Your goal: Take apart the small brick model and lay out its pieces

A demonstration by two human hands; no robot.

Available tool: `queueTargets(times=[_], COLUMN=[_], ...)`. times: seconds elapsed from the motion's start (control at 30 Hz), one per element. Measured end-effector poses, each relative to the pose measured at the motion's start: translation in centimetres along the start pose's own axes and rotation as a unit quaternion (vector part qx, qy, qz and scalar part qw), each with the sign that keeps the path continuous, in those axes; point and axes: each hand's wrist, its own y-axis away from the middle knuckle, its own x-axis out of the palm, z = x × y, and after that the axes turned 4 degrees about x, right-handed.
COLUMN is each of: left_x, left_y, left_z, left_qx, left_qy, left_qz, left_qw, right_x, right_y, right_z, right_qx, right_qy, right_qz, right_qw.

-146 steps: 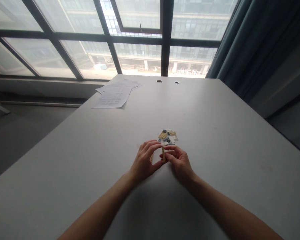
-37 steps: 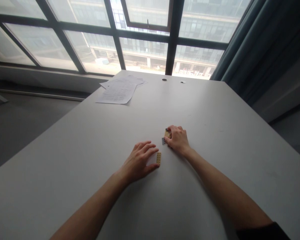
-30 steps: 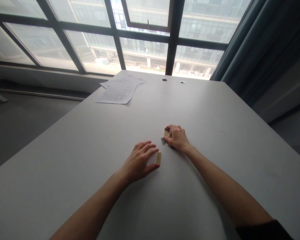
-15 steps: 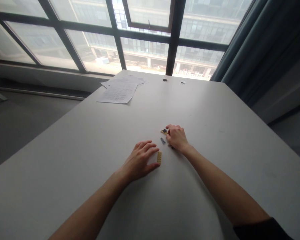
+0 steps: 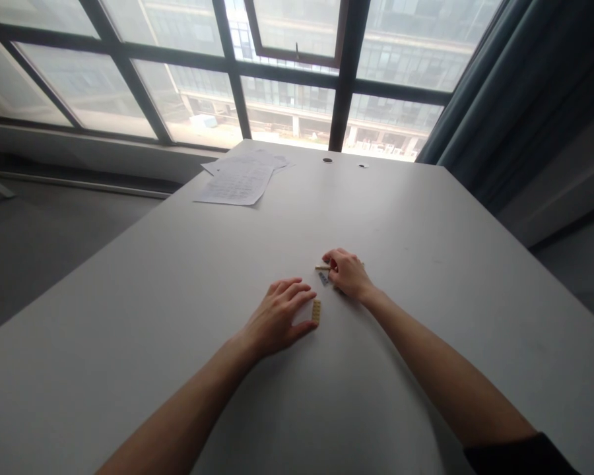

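Observation:
A tan studded toy brick point(image 5: 316, 313) lies on the white table point(image 5: 178, 290). My left hand point(image 5: 282, 316) rests beside it, thumb at its near end and a fingertip at its far end. Up and to the right, my right hand point(image 5: 347, 272) is closed in a pinch on a thin tan toy plate point(image 5: 321, 268), seen edge-on and mostly covered by the fingers. A small grey toy piece point(image 5: 323, 279) lies between the two hands. Under the right palm, a further small piece point(image 5: 336, 288) shows only in part.
Printed paper sheets point(image 5: 237, 181) lie at the table's far left corner. Two round holes point(image 5: 327, 160) sit near the far edge. Behind stand framed windows point(image 5: 287, 105), with a blue-grey curtain point(image 5: 480, 99) on the right.
The tan plate by my right hand has turned from showing its top, with a dark piece on it, to edge-on. The right fingers have shifted slightly left over it. My left hand stays put.

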Motion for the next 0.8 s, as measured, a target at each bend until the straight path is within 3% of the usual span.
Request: queueTargets(times=[0.1,0.2,0.27,0.33,0.43,0.5,0.6,0.8], left_x=[0.0,0.1,0.3,0.5,0.7,0.8,0.7,0.9], left_y=[0.1,0.1,0.0,-0.2,-0.6,-0.8,-1.0,-1.2], left_z=[0.1,-0.1,-0.4,-1.1,-2.3,-3.0,-3.8,-4.4], left_qx=[0.004,-0.012,-0.029,-0.031,-0.017,-0.011,0.003,0.042], left_qy=[-0.002,-0.02,-0.035,-0.039,-0.03,-0.023,-0.004,0.053], left_qz=[-0.014,-0.064,-0.124,-0.178,-0.21,-0.219,-0.23,-0.228], left_qw=[1.0,0.998,0.991,0.983,0.977,0.975,0.973,0.971], right_x=[-0.2,-0.4,-0.5,-0.6,-0.7,-0.8,-1.2,-2.0], right_y=[0.4,1.7,3.2,5.0,7.6,8.9,10.2,11.7], right_z=[0.4,1.3,2.1,2.9,3.7,3.9,3.9,3.0], right_qx=[-0.011,0.012,0.063,0.122,0.179,0.187,0.182,0.17], right_qy=[-0.029,-0.178,-0.344,-0.482,-0.606,-0.644,-0.659,-0.65], right_qz=[-0.025,-0.073,-0.071,-0.032,0.014,0.036,0.053,0.054], right_qw=[0.999,0.981,0.934,0.867,0.775,0.741,0.728,0.739])
